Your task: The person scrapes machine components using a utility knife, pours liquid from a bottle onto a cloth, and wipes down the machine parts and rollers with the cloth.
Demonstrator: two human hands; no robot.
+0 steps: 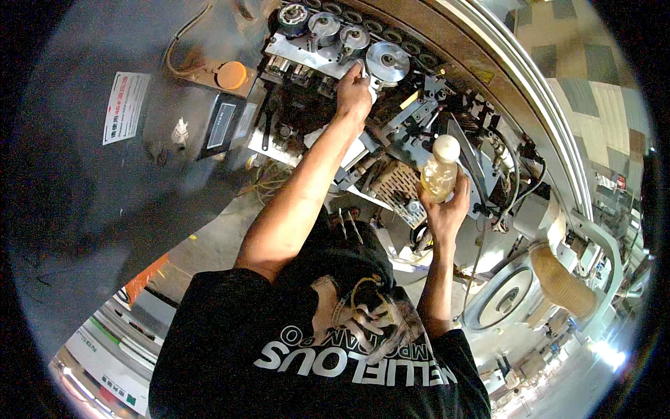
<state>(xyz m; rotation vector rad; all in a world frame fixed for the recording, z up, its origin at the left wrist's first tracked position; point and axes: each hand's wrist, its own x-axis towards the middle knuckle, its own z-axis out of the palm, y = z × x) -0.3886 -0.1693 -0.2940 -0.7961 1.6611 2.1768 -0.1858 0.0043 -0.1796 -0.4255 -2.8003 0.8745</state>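
My left hand (354,96) reaches up to a row of round metal wheels inside an open machine. Its fingers are closed on what looks like a white rag (374,85), close beside the large shiny wheel (388,63) at the right end of the row. My right hand (448,207) is wrapped round the lower part of a clear plastic bottle (440,176). That bottle has a white cap and yellowish contents, and it is held nearly upright in front of the machine parts.
A slotted metal plate (399,187) and dark cables (518,183) lie below the mechanism. On the left stands a grey panel (77,202) with an orange round cap (232,75) near it. A ribbed tan hose (562,281) bends at the right. Gloves (370,314) hang at my front.
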